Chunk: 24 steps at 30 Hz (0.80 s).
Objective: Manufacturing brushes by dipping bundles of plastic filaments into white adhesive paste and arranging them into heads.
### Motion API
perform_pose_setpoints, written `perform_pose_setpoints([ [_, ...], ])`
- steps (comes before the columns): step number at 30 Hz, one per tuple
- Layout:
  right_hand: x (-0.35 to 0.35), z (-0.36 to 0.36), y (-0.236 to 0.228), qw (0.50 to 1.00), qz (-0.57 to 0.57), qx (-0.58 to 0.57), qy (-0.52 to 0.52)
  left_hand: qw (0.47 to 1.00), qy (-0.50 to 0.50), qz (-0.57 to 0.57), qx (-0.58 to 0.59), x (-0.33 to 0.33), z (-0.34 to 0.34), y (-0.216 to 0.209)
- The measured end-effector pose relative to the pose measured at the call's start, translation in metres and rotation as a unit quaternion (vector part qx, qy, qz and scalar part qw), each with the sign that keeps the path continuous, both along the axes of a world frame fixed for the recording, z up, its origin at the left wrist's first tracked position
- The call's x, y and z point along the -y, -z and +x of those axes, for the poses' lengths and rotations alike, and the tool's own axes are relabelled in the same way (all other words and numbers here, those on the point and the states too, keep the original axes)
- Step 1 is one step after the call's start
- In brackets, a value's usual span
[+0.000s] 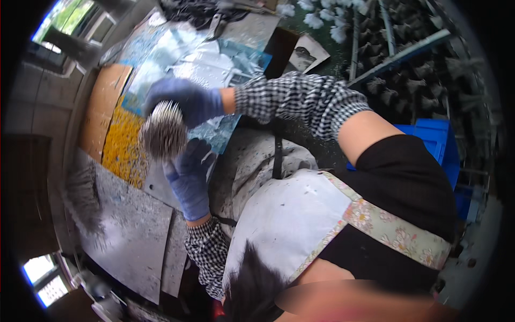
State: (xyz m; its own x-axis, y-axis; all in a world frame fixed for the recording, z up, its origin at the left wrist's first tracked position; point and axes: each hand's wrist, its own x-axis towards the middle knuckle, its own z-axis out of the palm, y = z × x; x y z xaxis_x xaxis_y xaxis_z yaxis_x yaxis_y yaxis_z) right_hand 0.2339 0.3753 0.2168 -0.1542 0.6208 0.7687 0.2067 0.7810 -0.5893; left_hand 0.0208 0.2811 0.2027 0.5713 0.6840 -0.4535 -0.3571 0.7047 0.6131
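Note:
Both of my hands wear blue gloves above the work surface. My right hand point(185, 102), the upper one in the head view, is closed round a bundle of thin silvery-grey strands point(164, 133). The strands' rounded, fanned end faces the camera; the gripped part is hidden by the glove. Just below it is my left hand point(190, 174), with its fingers apart and a fingertip by the bundle's lower edge. Whether it presses on the strands is hard to see. Beyond the right hand lies a blue sheet point(252, 59) smeared with a white substance.
A yellow speckled patch point(122, 147) and a brown board point(102, 115) lie left of the hands. A grey stained board point(126, 231) is nearer. Racks of grey tufts point(424, 80) and white fluffy tufts point(322, 19) stand upper right, above a blue crate point(437, 142).

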Motion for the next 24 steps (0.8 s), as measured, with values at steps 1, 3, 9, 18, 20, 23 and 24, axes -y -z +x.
perform_pose_setpoints([
  [1,0.000,-0.031,-0.024,0.997,0.012,-0.012,-0.078,0.997,-0.019,-0.003,0.074,0.004,-0.008,-0.014],
  [3,0.018,-0.040,-0.045,0.991,0.036,0.119,-0.049,0.965,-0.031,-0.027,0.258,0.003,-0.018,-0.010],
  [9,0.048,-0.069,-0.078,0.927,0.149,0.338,0.062,0.986,-0.120,0.067,0.098,-0.017,-0.043,-0.043],
  [18,0.133,-0.056,-0.060,0.949,0.214,0.219,-0.079,0.834,-0.270,0.356,-0.324,0.024,-0.063,-0.034],
  [20,0.140,-0.047,-0.062,0.971,0.093,0.207,-0.073,0.820,-0.263,0.372,-0.346,0.031,-0.061,-0.029],
  [23,0.138,-0.043,-0.059,0.978,0.054,0.193,-0.052,0.701,-0.203,0.487,-0.480,0.031,-0.059,-0.038],
  [24,0.138,-0.044,-0.059,0.980,0.044,0.187,-0.054,0.703,-0.199,0.482,-0.483,0.029,-0.063,-0.032],
])
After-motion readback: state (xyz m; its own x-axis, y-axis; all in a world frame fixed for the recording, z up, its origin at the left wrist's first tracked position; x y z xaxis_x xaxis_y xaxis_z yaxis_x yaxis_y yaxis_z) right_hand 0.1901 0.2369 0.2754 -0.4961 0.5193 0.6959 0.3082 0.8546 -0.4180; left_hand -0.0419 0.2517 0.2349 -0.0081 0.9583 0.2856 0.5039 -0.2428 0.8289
